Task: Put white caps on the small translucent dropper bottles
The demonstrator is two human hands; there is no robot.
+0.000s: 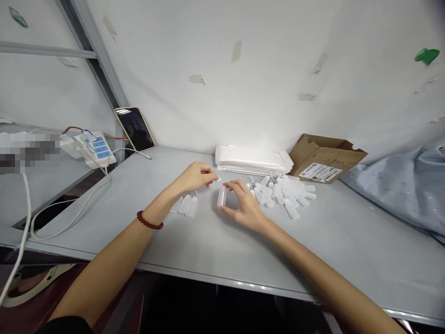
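Note:
Between the thumb and fingers of my right hand is a small translucent plastic tube, held nearly upright just above or on the table; I cannot tell which. My left hand is closed in a pinch beside it, with a small white piece at its fingertips, too small to name. Below my left hand lie several translucent white tag-like pieces with thin loops. A larger heap of similar frosted pieces spreads to the right of my right hand.
A stack of flat white cartons rests against the wall, beside an open cardboard box. Pale blue cloth lies on the right. At the left are a leaning phone, a power strip and loose white cables.

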